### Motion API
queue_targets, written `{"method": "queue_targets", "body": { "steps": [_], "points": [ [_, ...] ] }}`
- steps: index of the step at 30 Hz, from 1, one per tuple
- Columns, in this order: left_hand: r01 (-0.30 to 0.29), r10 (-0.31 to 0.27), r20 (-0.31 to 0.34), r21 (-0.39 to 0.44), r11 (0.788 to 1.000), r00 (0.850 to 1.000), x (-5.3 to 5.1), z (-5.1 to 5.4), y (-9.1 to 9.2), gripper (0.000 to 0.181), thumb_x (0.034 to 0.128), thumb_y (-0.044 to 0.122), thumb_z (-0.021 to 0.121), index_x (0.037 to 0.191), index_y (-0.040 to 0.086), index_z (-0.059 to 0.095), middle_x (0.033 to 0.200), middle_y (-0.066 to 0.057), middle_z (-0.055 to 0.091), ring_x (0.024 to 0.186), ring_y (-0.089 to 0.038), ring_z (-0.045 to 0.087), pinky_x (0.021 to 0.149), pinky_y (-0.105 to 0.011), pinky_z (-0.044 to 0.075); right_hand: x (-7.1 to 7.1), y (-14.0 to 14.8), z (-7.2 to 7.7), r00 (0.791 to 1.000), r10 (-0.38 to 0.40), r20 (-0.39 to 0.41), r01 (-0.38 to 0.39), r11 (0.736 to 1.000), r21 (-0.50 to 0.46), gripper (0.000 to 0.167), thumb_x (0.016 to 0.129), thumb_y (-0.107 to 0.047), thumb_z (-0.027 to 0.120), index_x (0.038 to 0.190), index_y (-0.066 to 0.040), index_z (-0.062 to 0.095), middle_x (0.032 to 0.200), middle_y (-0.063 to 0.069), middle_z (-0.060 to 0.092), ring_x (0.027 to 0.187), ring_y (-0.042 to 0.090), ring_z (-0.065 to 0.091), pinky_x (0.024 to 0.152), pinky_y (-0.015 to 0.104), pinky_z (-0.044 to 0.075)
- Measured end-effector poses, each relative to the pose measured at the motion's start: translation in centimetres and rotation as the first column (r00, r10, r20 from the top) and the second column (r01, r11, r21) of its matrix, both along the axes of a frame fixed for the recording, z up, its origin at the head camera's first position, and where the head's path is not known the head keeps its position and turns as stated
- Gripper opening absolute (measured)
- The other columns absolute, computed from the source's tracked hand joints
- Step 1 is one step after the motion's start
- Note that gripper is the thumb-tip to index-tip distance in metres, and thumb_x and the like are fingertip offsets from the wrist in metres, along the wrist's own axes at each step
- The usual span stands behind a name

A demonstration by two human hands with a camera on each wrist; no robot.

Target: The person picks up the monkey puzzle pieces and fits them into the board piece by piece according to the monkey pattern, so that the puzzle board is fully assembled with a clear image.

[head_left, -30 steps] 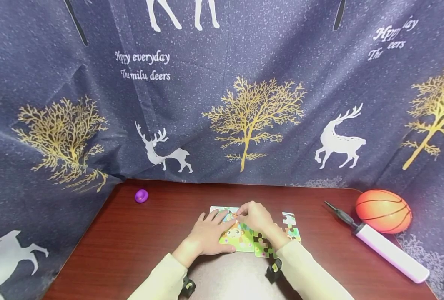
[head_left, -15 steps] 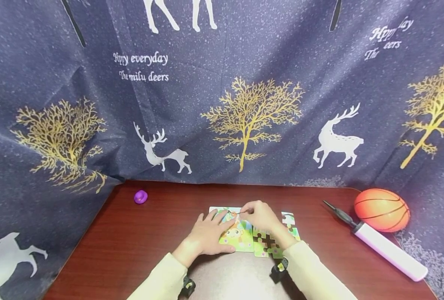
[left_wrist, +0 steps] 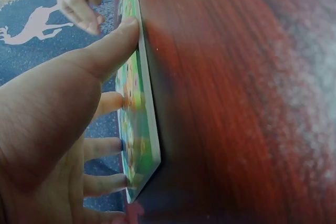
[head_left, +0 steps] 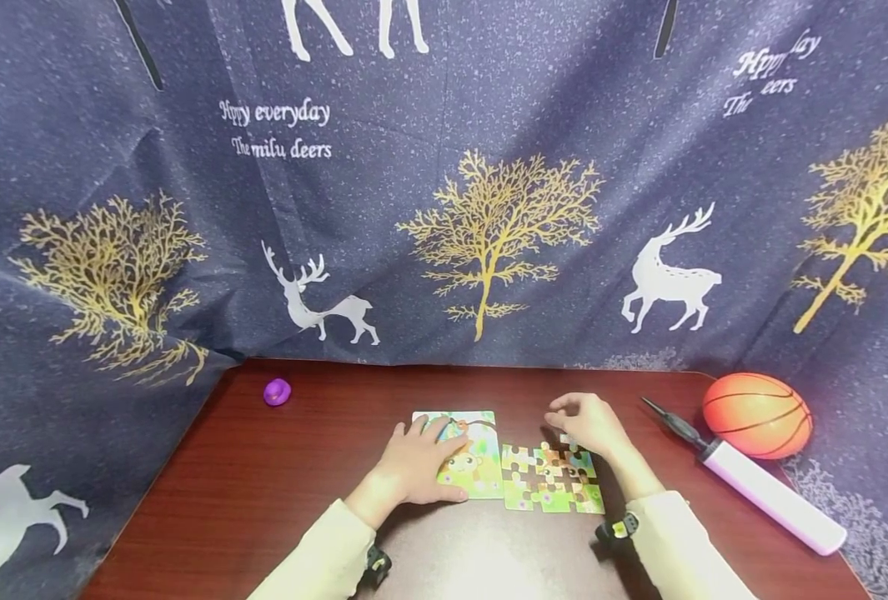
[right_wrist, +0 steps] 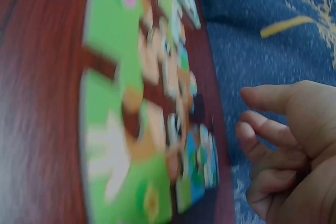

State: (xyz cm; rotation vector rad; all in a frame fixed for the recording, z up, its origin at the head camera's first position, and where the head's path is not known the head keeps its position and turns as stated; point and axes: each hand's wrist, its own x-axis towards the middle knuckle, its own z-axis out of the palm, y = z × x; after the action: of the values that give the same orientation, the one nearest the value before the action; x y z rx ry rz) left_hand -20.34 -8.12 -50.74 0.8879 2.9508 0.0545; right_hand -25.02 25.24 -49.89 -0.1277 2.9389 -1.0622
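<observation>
My left hand [head_left: 417,467] rests with spread fingers on a colourful picture card [head_left: 481,433] showing a cartoon animal. In the left wrist view, the thumb of that hand lies across the near edge of the card [left_wrist: 137,85]. Just right of the card lies a partly joined jigsaw puzzle [head_left: 549,498], with gaps of brown table between its pieces. Over the far right part of the puzzle is my right hand [head_left: 592,423], its fingers loosely bent. In the right wrist view, nothing shows between the fingertips of the right hand [right_wrist: 294,145], which are apart from the puzzle [right_wrist: 113,182].
A small purple hat-shaped thing [head_left: 277,392] sits at the back left of the brown table [head_left: 301,467]. To the right lie an orange basketball-patterned ball [head_left: 757,415] and a white hand pump [head_left: 774,497]. Behind the table hangs a dark blue printed cloth [head_left: 406,208].
My right hand has moved right, from the upper right of the picture card to over the far side of the puzzle, uncovering more pieces. The left hand stays on the card.
</observation>
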Motion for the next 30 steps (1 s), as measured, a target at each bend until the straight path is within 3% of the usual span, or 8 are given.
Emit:
{"method": "queue_targets", "body": {
  "steps": [10, 24, 30],
  "points": [
    [-0.011, 0.010, 0.026, 0.036, 0.999, 1.000, -0.2, -0.1, -0.1, 0.090, 0.0798, 0.082, 0.065, 0.156, 0.036, 0.049, 0.163, -0.009, 0.037, 0.146, -0.045, 0.036, 0.106, -0.067, 0.039, 1.2, 2.7, -0.4, 0.993, -0.079, 0.085, 0.069, 0.991, 0.116, 0.063, 0.082, -0.046, 0.086, 0.119, 0.001, 0.068, 0.093, 0.006, 0.069, 0.083, 0.024, 0.064, 0.075, 0.048, 0.052],
    [-0.001, -0.005, 0.071, 0.073, 0.997, 0.997, -0.5, -0.2, -0.3, 0.092, 0.0806, 0.082, 0.063, 0.158, 0.034, 0.047, 0.167, -0.009, 0.031, 0.152, -0.046, 0.026, 0.112, -0.065, 0.035, 1.6, 2.7, -0.9, 0.979, -0.172, 0.106, 0.151, 0.972, 0.179, 0.064, 0.077, -0.054, 0.088, 0.113, -0.004, 0.070, 0.090, 0.002, 0.068, 0.079, 0.022, 0.063, 0.066, 0.044, 0.049],
    [-0.001, -0.005, 0.089, 0.072, 0.997, 0.996, -0.7, -0.7, -0.5, 0.092, 0.0809, 0.083, 0.063, 0.158, 0.036, 0.044, 0.168, -0.006, 0.030, 0.154, -0.042, 0.024, 0.114, -0.065, 0.033, 1.5, 2.6, -1.0, 0.980, -0.165, 0.115, 0.145, 0.976, 0.161, 0.063, 0.077, -0.055, 0.088, 0.111, -0.004, 0.069, 0.091, 0.003, 0.067, 0.080, 0.023, 0.062, 0.068, 0.044, 0.049]
  ]
}}
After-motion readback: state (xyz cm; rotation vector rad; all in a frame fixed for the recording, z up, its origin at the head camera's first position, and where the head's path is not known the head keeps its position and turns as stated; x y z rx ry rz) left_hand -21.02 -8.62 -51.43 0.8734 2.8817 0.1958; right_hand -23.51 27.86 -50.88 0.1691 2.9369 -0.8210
